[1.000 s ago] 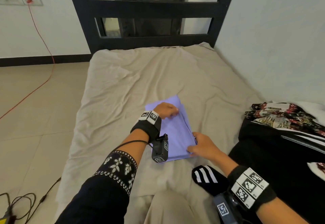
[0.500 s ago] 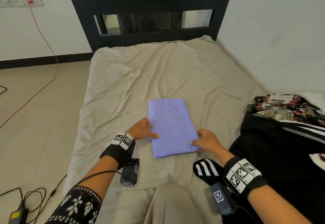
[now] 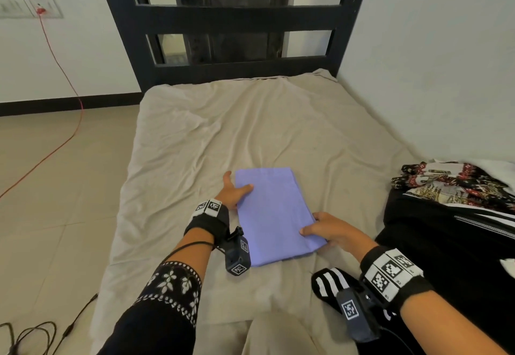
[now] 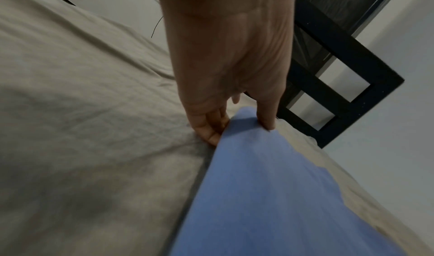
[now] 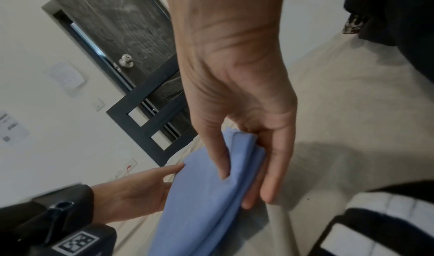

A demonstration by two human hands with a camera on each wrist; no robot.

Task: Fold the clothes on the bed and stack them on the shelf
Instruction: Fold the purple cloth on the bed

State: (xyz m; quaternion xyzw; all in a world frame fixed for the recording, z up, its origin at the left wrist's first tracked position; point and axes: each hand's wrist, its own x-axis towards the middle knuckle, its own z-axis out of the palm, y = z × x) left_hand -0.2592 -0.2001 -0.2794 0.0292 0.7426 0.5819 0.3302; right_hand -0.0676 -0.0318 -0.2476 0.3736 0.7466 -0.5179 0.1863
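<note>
- One folded lilac cloth (image 3: 274, 215) lies flat near the middle of the bed (image 3: 195, 137).
- The left hand (image 3: 232, 191) pinches its left edge — thumb on top, fingers (image 4: 209, 128) tucked underneath.
- The right hand (image 3: 330, 229) grips the near right corner, thumb above, fingers beneath the layers.
- Risk, as a judgement: lifted unevenly, the stacked layers could slide apart and the fold open.
- One heap of unfolded dark clothes (image 3: 451, 215) waits on the right — its number of garments cannot be told.
</note>
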